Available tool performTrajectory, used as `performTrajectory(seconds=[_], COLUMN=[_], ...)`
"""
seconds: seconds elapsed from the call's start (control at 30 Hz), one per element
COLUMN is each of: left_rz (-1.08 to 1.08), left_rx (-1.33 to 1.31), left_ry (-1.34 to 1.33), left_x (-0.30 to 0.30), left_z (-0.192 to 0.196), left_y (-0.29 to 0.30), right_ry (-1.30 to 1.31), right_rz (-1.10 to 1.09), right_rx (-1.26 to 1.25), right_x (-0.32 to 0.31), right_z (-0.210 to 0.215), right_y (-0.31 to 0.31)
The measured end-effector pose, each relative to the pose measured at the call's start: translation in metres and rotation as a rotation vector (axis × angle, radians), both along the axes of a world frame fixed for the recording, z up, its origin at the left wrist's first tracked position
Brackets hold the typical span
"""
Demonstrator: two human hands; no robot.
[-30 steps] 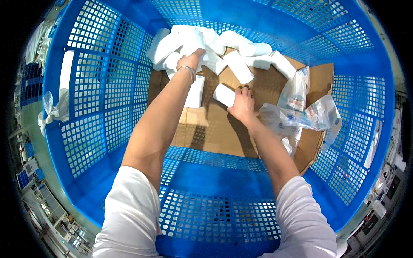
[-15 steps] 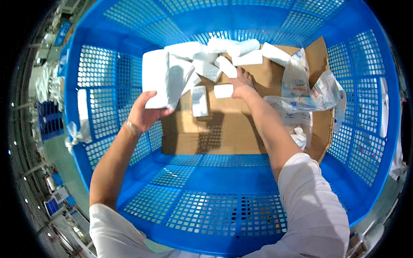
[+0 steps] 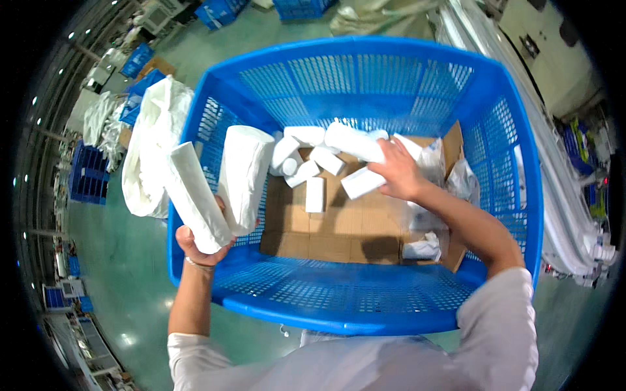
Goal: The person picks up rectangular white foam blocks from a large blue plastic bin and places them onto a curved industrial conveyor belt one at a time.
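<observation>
A large blue mesh basket point(image 3: 352, 306) stands before me, with a brown cardboard sheet point(image 3: 339, 228) lining its bottom. My left hand point(image 3: 199, 244) holds two long white wrapped packs point(image 3: 222, 186) upright over the basket's left wall. My right hand point(image 3: 401, 173) reaches into the basket and grips a small white pack point(image 3: 362, 184) near the far side. Several more white packs point(image 3: 313, 153) lie in a heap on the cardboard at the back. One small white pack point(image 3: 315, 194) lies apart from the heap.
Clear plastic bags point(image 3: 450, 176) lie crumpled along the basket's right side. A big white sack point(image 3: 153, 153) hangs outside the left wall. Blue crates point(image 3: 88, 176) stand on the green floor at left. White long parts point(image 3: 574, 221) lie at right.
My left hand has lifted the long white packs out to the basket's left edge. My right hand has closed on a small pack. The view has pulled back from the basket.
</observation>
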State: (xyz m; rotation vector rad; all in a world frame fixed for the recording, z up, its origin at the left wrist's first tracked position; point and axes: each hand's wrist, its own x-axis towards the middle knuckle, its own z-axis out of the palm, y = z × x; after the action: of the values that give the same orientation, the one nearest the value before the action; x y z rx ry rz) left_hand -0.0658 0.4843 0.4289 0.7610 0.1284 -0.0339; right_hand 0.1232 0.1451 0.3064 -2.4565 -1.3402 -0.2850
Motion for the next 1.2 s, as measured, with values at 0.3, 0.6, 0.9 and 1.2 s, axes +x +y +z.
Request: performTrajectory(seconds=[0.3, 0.6, 0.9, 1.2], left_rz=[-0.125, -0.332, -0.756, -1.148], left_rx=[-0.291, -0.667, -0.544, -0.657], left_ry=[-0.377, -0.32, -0.274, -0.18], left_x=[-0.016, -0.037, -0.038, -0.042], left_z=[0.033, 0.033, 0.061, 0.048], left_y=[-0.095, -0.269, -0.519, -0.603], right_ry=[0.038, 0.472, 0.843, 1.136], right_rz=[-0.123, -0.609, -0.285, 0.052], right_rx=[-0.044, 0.586, 0.555, 0.555], right_x=[-0.115, -0.313, -0.427, -0.367], right_z=[0.251, 0.202, 0.214, 0.174], right_y=[-0.095, -0.319, -0.444, -0.47])
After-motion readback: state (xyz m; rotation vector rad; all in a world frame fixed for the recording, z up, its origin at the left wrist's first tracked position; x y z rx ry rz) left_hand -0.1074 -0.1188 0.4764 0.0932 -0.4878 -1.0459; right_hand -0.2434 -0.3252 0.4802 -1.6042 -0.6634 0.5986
